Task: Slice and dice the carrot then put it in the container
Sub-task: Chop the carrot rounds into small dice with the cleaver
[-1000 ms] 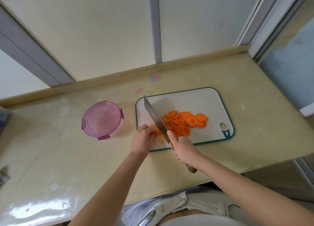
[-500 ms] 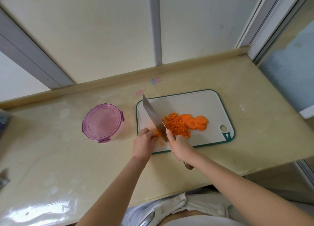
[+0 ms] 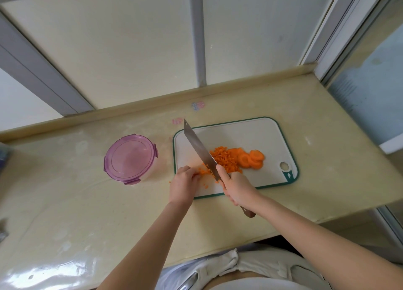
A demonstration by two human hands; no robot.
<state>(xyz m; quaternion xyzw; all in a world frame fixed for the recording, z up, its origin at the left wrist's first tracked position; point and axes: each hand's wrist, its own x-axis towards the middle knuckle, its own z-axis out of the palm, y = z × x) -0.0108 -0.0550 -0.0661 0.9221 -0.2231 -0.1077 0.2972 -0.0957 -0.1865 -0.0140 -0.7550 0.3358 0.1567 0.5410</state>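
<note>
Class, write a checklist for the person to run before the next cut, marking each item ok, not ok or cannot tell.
1. Right hand grips knife: ok.
2. Left hand holds carrot on board: ok.
3. Left fingertips clear of knife: cannot tell.
4. All slices diced: not ok, several are whole.
5. Container open: not ok, lid on.
</note>
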